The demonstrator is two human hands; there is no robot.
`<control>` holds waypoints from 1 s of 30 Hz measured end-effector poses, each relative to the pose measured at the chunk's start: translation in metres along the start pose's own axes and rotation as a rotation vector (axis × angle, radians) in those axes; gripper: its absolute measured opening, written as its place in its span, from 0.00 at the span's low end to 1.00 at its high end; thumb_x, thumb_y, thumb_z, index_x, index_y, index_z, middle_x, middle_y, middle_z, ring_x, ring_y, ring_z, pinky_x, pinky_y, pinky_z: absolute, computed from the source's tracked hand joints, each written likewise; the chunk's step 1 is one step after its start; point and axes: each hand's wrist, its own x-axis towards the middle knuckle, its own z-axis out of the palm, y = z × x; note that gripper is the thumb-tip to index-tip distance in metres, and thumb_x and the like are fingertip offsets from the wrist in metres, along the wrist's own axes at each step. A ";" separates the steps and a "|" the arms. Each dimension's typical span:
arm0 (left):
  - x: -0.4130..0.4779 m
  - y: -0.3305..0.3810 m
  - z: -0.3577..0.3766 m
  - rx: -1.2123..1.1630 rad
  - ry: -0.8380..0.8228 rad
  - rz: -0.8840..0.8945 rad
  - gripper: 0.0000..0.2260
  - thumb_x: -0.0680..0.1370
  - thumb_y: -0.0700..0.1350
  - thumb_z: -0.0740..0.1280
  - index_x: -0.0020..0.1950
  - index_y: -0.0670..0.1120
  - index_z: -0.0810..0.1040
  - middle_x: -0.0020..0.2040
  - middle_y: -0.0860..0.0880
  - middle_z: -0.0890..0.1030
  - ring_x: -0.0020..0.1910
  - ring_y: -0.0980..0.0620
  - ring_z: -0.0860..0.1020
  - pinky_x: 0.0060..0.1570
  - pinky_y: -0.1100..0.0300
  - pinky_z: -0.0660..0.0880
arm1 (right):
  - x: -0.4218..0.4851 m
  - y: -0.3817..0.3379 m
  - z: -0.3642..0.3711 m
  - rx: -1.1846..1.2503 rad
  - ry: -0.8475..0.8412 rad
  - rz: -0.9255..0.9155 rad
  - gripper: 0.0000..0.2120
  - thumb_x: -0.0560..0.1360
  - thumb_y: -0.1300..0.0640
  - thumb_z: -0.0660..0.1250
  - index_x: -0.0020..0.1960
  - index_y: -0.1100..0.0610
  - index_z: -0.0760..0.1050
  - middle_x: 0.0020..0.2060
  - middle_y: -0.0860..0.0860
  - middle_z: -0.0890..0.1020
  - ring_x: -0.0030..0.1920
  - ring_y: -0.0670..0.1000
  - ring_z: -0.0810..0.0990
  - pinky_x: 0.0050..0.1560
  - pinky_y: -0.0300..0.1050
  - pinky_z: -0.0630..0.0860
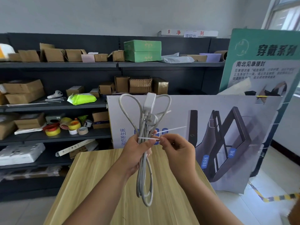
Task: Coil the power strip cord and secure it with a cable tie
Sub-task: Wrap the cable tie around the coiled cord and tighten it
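My left hand (135, 153) grips the middle of a coiled grey-white power strip cord (145, 179), held upright above the wooden table (90, 184). Loops stick out above and below my fist. The white power strip body (150, 101) and the plug (151, 118) rest against the upper loops. A white cable tie (146, 138) wraps across the bundle at my left thumb. My right hand (176, 147) pinches the tie at the bundle's right side, and the tie's free tail (174, 129) points up to the right.
Dark shelves (65, 104) on the left hold cardboard boxes, tape rolls (65, 127) and loose cable ties. Printed poster boards (219, 135) lean behind the table's far edge. A tiled floor with striped tape lies to the right.
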 end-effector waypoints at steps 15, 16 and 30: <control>-0.002 0.008 -0.004 -0.065 -0.070 0.084 0.12 0.72 0.35 0.69 0.54 0.42 0.76 0.41 0.43 0.75 0.24 0.54 0.70 0.33 0.58 0.70 | 0.004 0.004 0.003 0.113 -0.068 0.082 0.10 0.73 0.61 0.73 0.49 0.51 0.74 0.34 0.53 0.85 0.38 0.57 0.83 0.45 0.60 0.80; -0.002 0.008 -0.006 -0.053 -0.070 0.090 0.13 0.72 0.35 0.69 0.55 0.42 0.76 0.39 0.44 0.75 0.24 0.54 0.71 0.33 0.57 0.71 | 0.004 0.005 0.003 0.118 -0.066 0.079 0.10 0.73 0.61 0.73 0.49 0.51 0.74 0.34 0.52 0.85 0.37 0.56 0.83 0.45 0.60 0.80; -0.002 0.007 -0.012 0.036 -0.019 0.118 0.12 0.71 0.34 0.71 0.53 0.41 0.78 0.38 0.42 0.79 0.25 0.52 0.71 0.30 0.59 0.69 | 0.008 0.024 0.013 0.368 -0.079 0.168 0.06 0.74 0.65 0.71 0.49 0.62 0.74 0.35 0.55 0.81 0.37 0.52 0.81 0.39 0.43 0.79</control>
